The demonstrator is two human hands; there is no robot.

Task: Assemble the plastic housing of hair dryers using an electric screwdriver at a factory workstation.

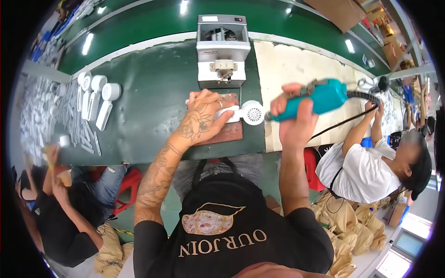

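My left hand (pixel 202 115) presses a white handheld fan (pixel 253 113) down on a reddish-brown block (pixel 226 133), its fingers closed around the handle. The fan lies on its side with its round, slotted head pointing right, past the block's edge. In my right hand (pixel 296 118) is a teal electric screwdriver (pixel 320 98), gripped around its body and held nearly level. Its tip points left and comes up to the rim of the fan head; whether it touches a screw I cannot make out. A black cord trails from its rear end.
Beyond the block stands a grey-white machine (pixel 222 53) with an open-topped bin. Several white fans (pixel 110 92) and loose white strips (pixel 85 134) lie at left on the green table (pixel 157 69). Cardboard (pixel 296 60) covers the right side. Co-workers sit on both sides.
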